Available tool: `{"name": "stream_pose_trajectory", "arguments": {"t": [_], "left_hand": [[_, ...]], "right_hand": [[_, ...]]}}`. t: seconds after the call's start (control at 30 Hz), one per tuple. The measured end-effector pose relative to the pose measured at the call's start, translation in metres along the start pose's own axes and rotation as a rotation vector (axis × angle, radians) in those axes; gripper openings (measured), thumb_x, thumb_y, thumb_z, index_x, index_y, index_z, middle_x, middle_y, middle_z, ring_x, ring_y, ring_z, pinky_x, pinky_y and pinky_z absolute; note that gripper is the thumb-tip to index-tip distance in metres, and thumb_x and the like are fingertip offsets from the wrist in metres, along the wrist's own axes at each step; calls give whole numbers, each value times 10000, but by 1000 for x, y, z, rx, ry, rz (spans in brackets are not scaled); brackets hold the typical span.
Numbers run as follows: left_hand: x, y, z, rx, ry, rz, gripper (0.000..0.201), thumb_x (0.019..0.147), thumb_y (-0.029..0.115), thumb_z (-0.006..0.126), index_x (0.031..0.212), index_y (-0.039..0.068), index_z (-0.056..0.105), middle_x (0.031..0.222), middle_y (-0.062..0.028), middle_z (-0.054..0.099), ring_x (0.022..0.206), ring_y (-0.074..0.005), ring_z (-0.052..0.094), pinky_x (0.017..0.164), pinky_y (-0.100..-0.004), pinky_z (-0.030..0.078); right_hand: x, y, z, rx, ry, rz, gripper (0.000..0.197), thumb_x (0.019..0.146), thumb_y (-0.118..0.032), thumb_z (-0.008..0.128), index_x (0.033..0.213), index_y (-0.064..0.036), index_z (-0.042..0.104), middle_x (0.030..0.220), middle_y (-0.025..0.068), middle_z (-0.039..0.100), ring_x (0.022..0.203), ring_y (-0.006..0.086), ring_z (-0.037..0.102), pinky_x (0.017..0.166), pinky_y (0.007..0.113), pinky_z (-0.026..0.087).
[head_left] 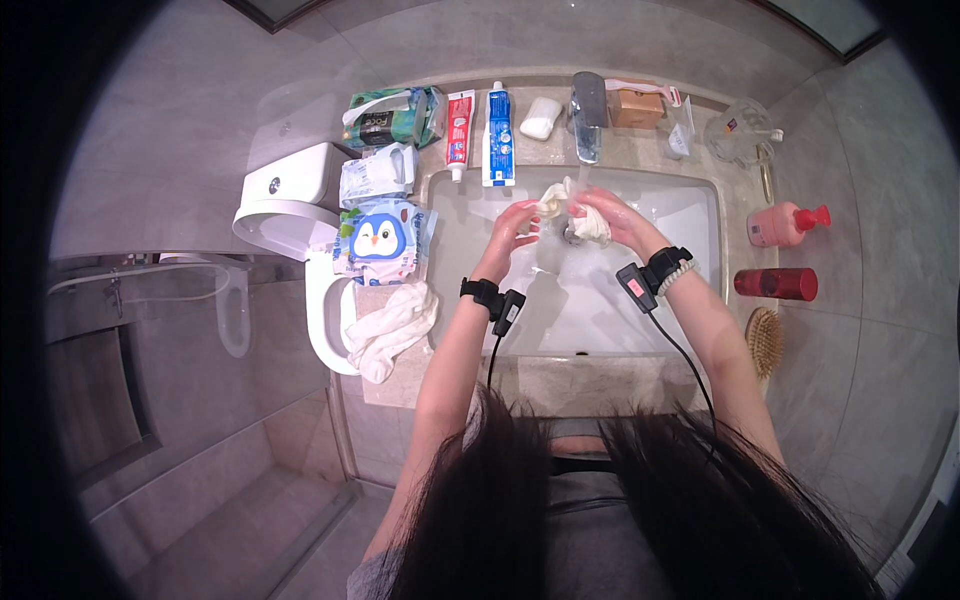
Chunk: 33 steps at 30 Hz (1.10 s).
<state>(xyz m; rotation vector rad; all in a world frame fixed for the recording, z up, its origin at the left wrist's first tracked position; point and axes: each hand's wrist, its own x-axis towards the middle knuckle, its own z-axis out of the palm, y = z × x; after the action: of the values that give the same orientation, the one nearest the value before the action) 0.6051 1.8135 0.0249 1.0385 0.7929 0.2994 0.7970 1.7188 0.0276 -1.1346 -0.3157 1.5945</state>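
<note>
A crumpled wet white cloth is bunched in my right hand, with the fingers closed round it. Its other end reaches across to my left hand, whose thumb and fingers pinch it at the edge. Both hands are over the white sink basin, just below the grey faucet. Water runs down onto the cloth, and splashes blur the basin beneath. Each wrist wears a black strap with a small cabled box. Another white cloth, long like a sock, lies on the counter left of the basin.
Behind the basin stand toothpaste tubes, a soap bar and a brown box. Wipes packs sit left, near the toilet. On the right are a pink pump bottle, a red bottle and a hairbrush.
</note>
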Motion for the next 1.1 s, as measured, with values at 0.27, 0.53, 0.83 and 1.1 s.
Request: {"name": "stream_pose_trajectory", "arguments": {"t": [0.27, 0.53, 0.83, 1.1], "left_hand": [[-4, 13, 29, 36, -184, -206, 502, 832, 468, 501, 1135, 68, 506, 1072, -50, 557, 907, -126, 567, 836, -290, 433], [16, -8, 40, 488, 103, 150, 291, 806, 247, 619, 976, 12, 598, 851, -27, 624, 797, -91, 564, 709, -228, 423], [6, 3, 22, 92, -1, 142, 267, 854, 294, 551, 974, 61, 597, 784, 13, 604, 750, -61, 553, 671, -196, 407], [5, -1, 39, 119, 27, 171, 260, 823, 266, 610, 1001, 85, 553, 890, 16, 593, 812, -72, 557, 712, -217, 418]], "right_hand": [[-7, -4, 22, -48, -69, -50, 405, 912, -293, 464, 1219, -32, 426, 1088, 52, 541, 945, 117, 554, 774, 260, 480], [-13, -5, 19, -314, -100, -208, 504, 852, -146, 531, 1311, -34, 356, 1171, 70, 497, 1029, 114, 501, 855, 247, 411], [-19, -6, 0, -273, 93, -107, 239, 882, -178, 513, 1067, -28, 485, 988, 52, 571, 868, 115, 563, 772, 259, 450], [-30, 4, 11, -162, 23, -149, 176, 892, -229, 511, 981, -80, 483, 952, 9, 556, 868, 85, 541, 760, 256, 439]]}}
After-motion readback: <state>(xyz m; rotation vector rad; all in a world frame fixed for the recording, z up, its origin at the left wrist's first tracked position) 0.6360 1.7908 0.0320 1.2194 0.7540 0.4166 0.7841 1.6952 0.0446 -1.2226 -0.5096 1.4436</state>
